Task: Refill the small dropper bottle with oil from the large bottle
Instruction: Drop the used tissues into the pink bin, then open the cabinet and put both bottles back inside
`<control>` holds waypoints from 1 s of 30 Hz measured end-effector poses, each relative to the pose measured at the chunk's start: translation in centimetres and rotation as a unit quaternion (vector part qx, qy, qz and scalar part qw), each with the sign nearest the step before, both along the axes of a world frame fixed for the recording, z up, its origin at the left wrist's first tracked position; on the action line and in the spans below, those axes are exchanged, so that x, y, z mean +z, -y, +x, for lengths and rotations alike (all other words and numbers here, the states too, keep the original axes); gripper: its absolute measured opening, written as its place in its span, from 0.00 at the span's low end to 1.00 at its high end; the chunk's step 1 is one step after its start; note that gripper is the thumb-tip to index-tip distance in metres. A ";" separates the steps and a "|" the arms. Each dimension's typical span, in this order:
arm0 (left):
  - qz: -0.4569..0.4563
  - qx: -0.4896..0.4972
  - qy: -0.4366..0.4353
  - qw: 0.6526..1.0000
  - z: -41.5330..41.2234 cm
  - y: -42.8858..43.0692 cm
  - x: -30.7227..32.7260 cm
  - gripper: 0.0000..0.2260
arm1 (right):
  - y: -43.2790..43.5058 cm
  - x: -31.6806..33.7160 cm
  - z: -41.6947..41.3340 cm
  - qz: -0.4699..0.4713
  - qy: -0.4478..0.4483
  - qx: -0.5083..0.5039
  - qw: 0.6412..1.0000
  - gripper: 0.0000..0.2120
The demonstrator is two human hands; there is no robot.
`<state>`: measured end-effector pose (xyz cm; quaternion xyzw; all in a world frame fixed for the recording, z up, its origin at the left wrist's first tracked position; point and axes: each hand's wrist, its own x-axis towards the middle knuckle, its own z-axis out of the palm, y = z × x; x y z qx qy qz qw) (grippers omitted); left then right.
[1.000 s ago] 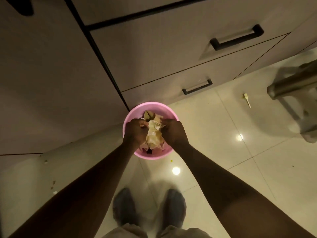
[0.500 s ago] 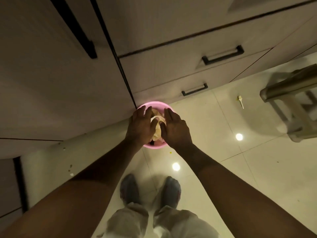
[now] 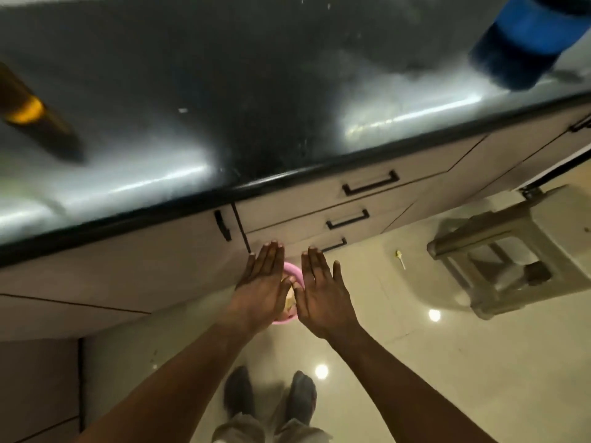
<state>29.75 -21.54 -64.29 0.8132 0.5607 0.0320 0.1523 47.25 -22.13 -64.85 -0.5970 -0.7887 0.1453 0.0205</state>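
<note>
A blurred amber bottle stands on the dark counter, far up and left of the hands; whether it is the dropper or the large one cannot be told. A blurred blue object sits on the counter far up and right. The left hand and right hand are flat, fingers straight, side by side with thumbs nearly touching, holding nothing. Under them is a pink bin with crumpled paper inside. Drawers lie just beyond the fingertips, a stool well to the right, and feet below the forearms.
</note>
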 end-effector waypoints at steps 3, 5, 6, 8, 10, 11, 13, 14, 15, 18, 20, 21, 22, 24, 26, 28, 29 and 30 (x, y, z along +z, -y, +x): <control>0.025 0.032 0.000 0.999 0.3 -0.1 4.5 0.39 | -0.3 5.0 0.0 0.030 -0.003 0.016 0.999 0.33; -0.015 0.068 0.017 0.997 0.3 0.1 7.5 0.30 | -0.5 7.8 -0.1 0.035 -0.010 0.021 0.999 0.31; 0.006 0.067 0.024 0.997 0.4 0.2 8.8 0.31 | -0.6 9.2 -0.2 0.044 -0.013 0.024 0.999 0.31; 0.056 0.063 0.027 0.996 -0.1 0.1 11.3 0.32 | -0.9 12.0 -0.7 0.061 -0.012 0.036 0.997 0.32; 0.106 0.066 0.016 0.992 -1.0 -0.1 13.5 0.32 | -1.2 14.8 -1.4 0.074 -0.012 0.057 0.996 0.34; 0.128 0.069 0.008 0.989 -1.6 -0.4 14.6 0.31 | -1.5 16.1 -1.9 0.082 -0.014 0.070 0.994 0.35; 0.144 0.091 -0.001 0.985 -3.1 -0.7 17.2 0.31 | -2.3 18.9 -3.1 0.088 -0.026 0.089 0.992 0.33; 0.152 0.103 -0.004 0.983 -3.9 -0.7 18.5 0.32 | -2.7 20.3 -3.8 0.092 -0.035 0.097 0.990 0.33; 0.168 0.115 -0.008 0.979 -4.8 -0.8 20.0 0.33 | -3.1 22.1 -4.7 0.106 -0.045 0.106 0.988 0.33; 0.201 0.141 -0.005 0.969 -7.2 -1.9 24.6 0.35 | -4.7 26.2 -7.3 0.148 -0.077 0.125 0.978 0.32; 0.249 0.162 -0.017 0.955 -9.1 -2.6 27.8 0.34 | -6.0 29.2 -9.1 0.181 -0.090 0.136 0.970 0.31; 0.267 0.168 -0.026 0.949 -10.1 -3.1 29.3 0.34 | -6.6 30.6 -10.1 0.189 -0.094 0.144 0.967 0.31; 0.277 0.172 -0.032 0.945 -11.1 -3.5 30.6 0.35 | -7.2 32.0 -11.1 0.191 -0.094 0.152 0.965 0.31; 0.317 0.179 -0.038 0.931 -13.4 -4.4 33.3 0.35 | -8.4 34.7 -13.1 0.202 -0.098 0.167 0.960 0.31; 0.355 0.188 -0.042 0.915 -15.6 -5.3 35.9 0.36 | -9.7 37.2 -15.1 0.219 -0.112 0.183 0.952 0.33; 0.380 0.189 -0.044 0.904 -17.8 -6.1 38.3 0.36 | -10.9 39.4 -17.3 0.247 -0.125 0.199 0.940 0.33; 0.395 0.188 -0.045 0.898 -18.8 -6.3 39.4 0.37 | -11.5 40.4 -18.3 0.262 -0.124 0.203 0.935 0.33; 0.411 0.190 -0.048 0.891 -20.0 -6.7 40.6 0.37 | -12.2 41.6 -19.5 0.279 -0.122 0.205 0.930 0.33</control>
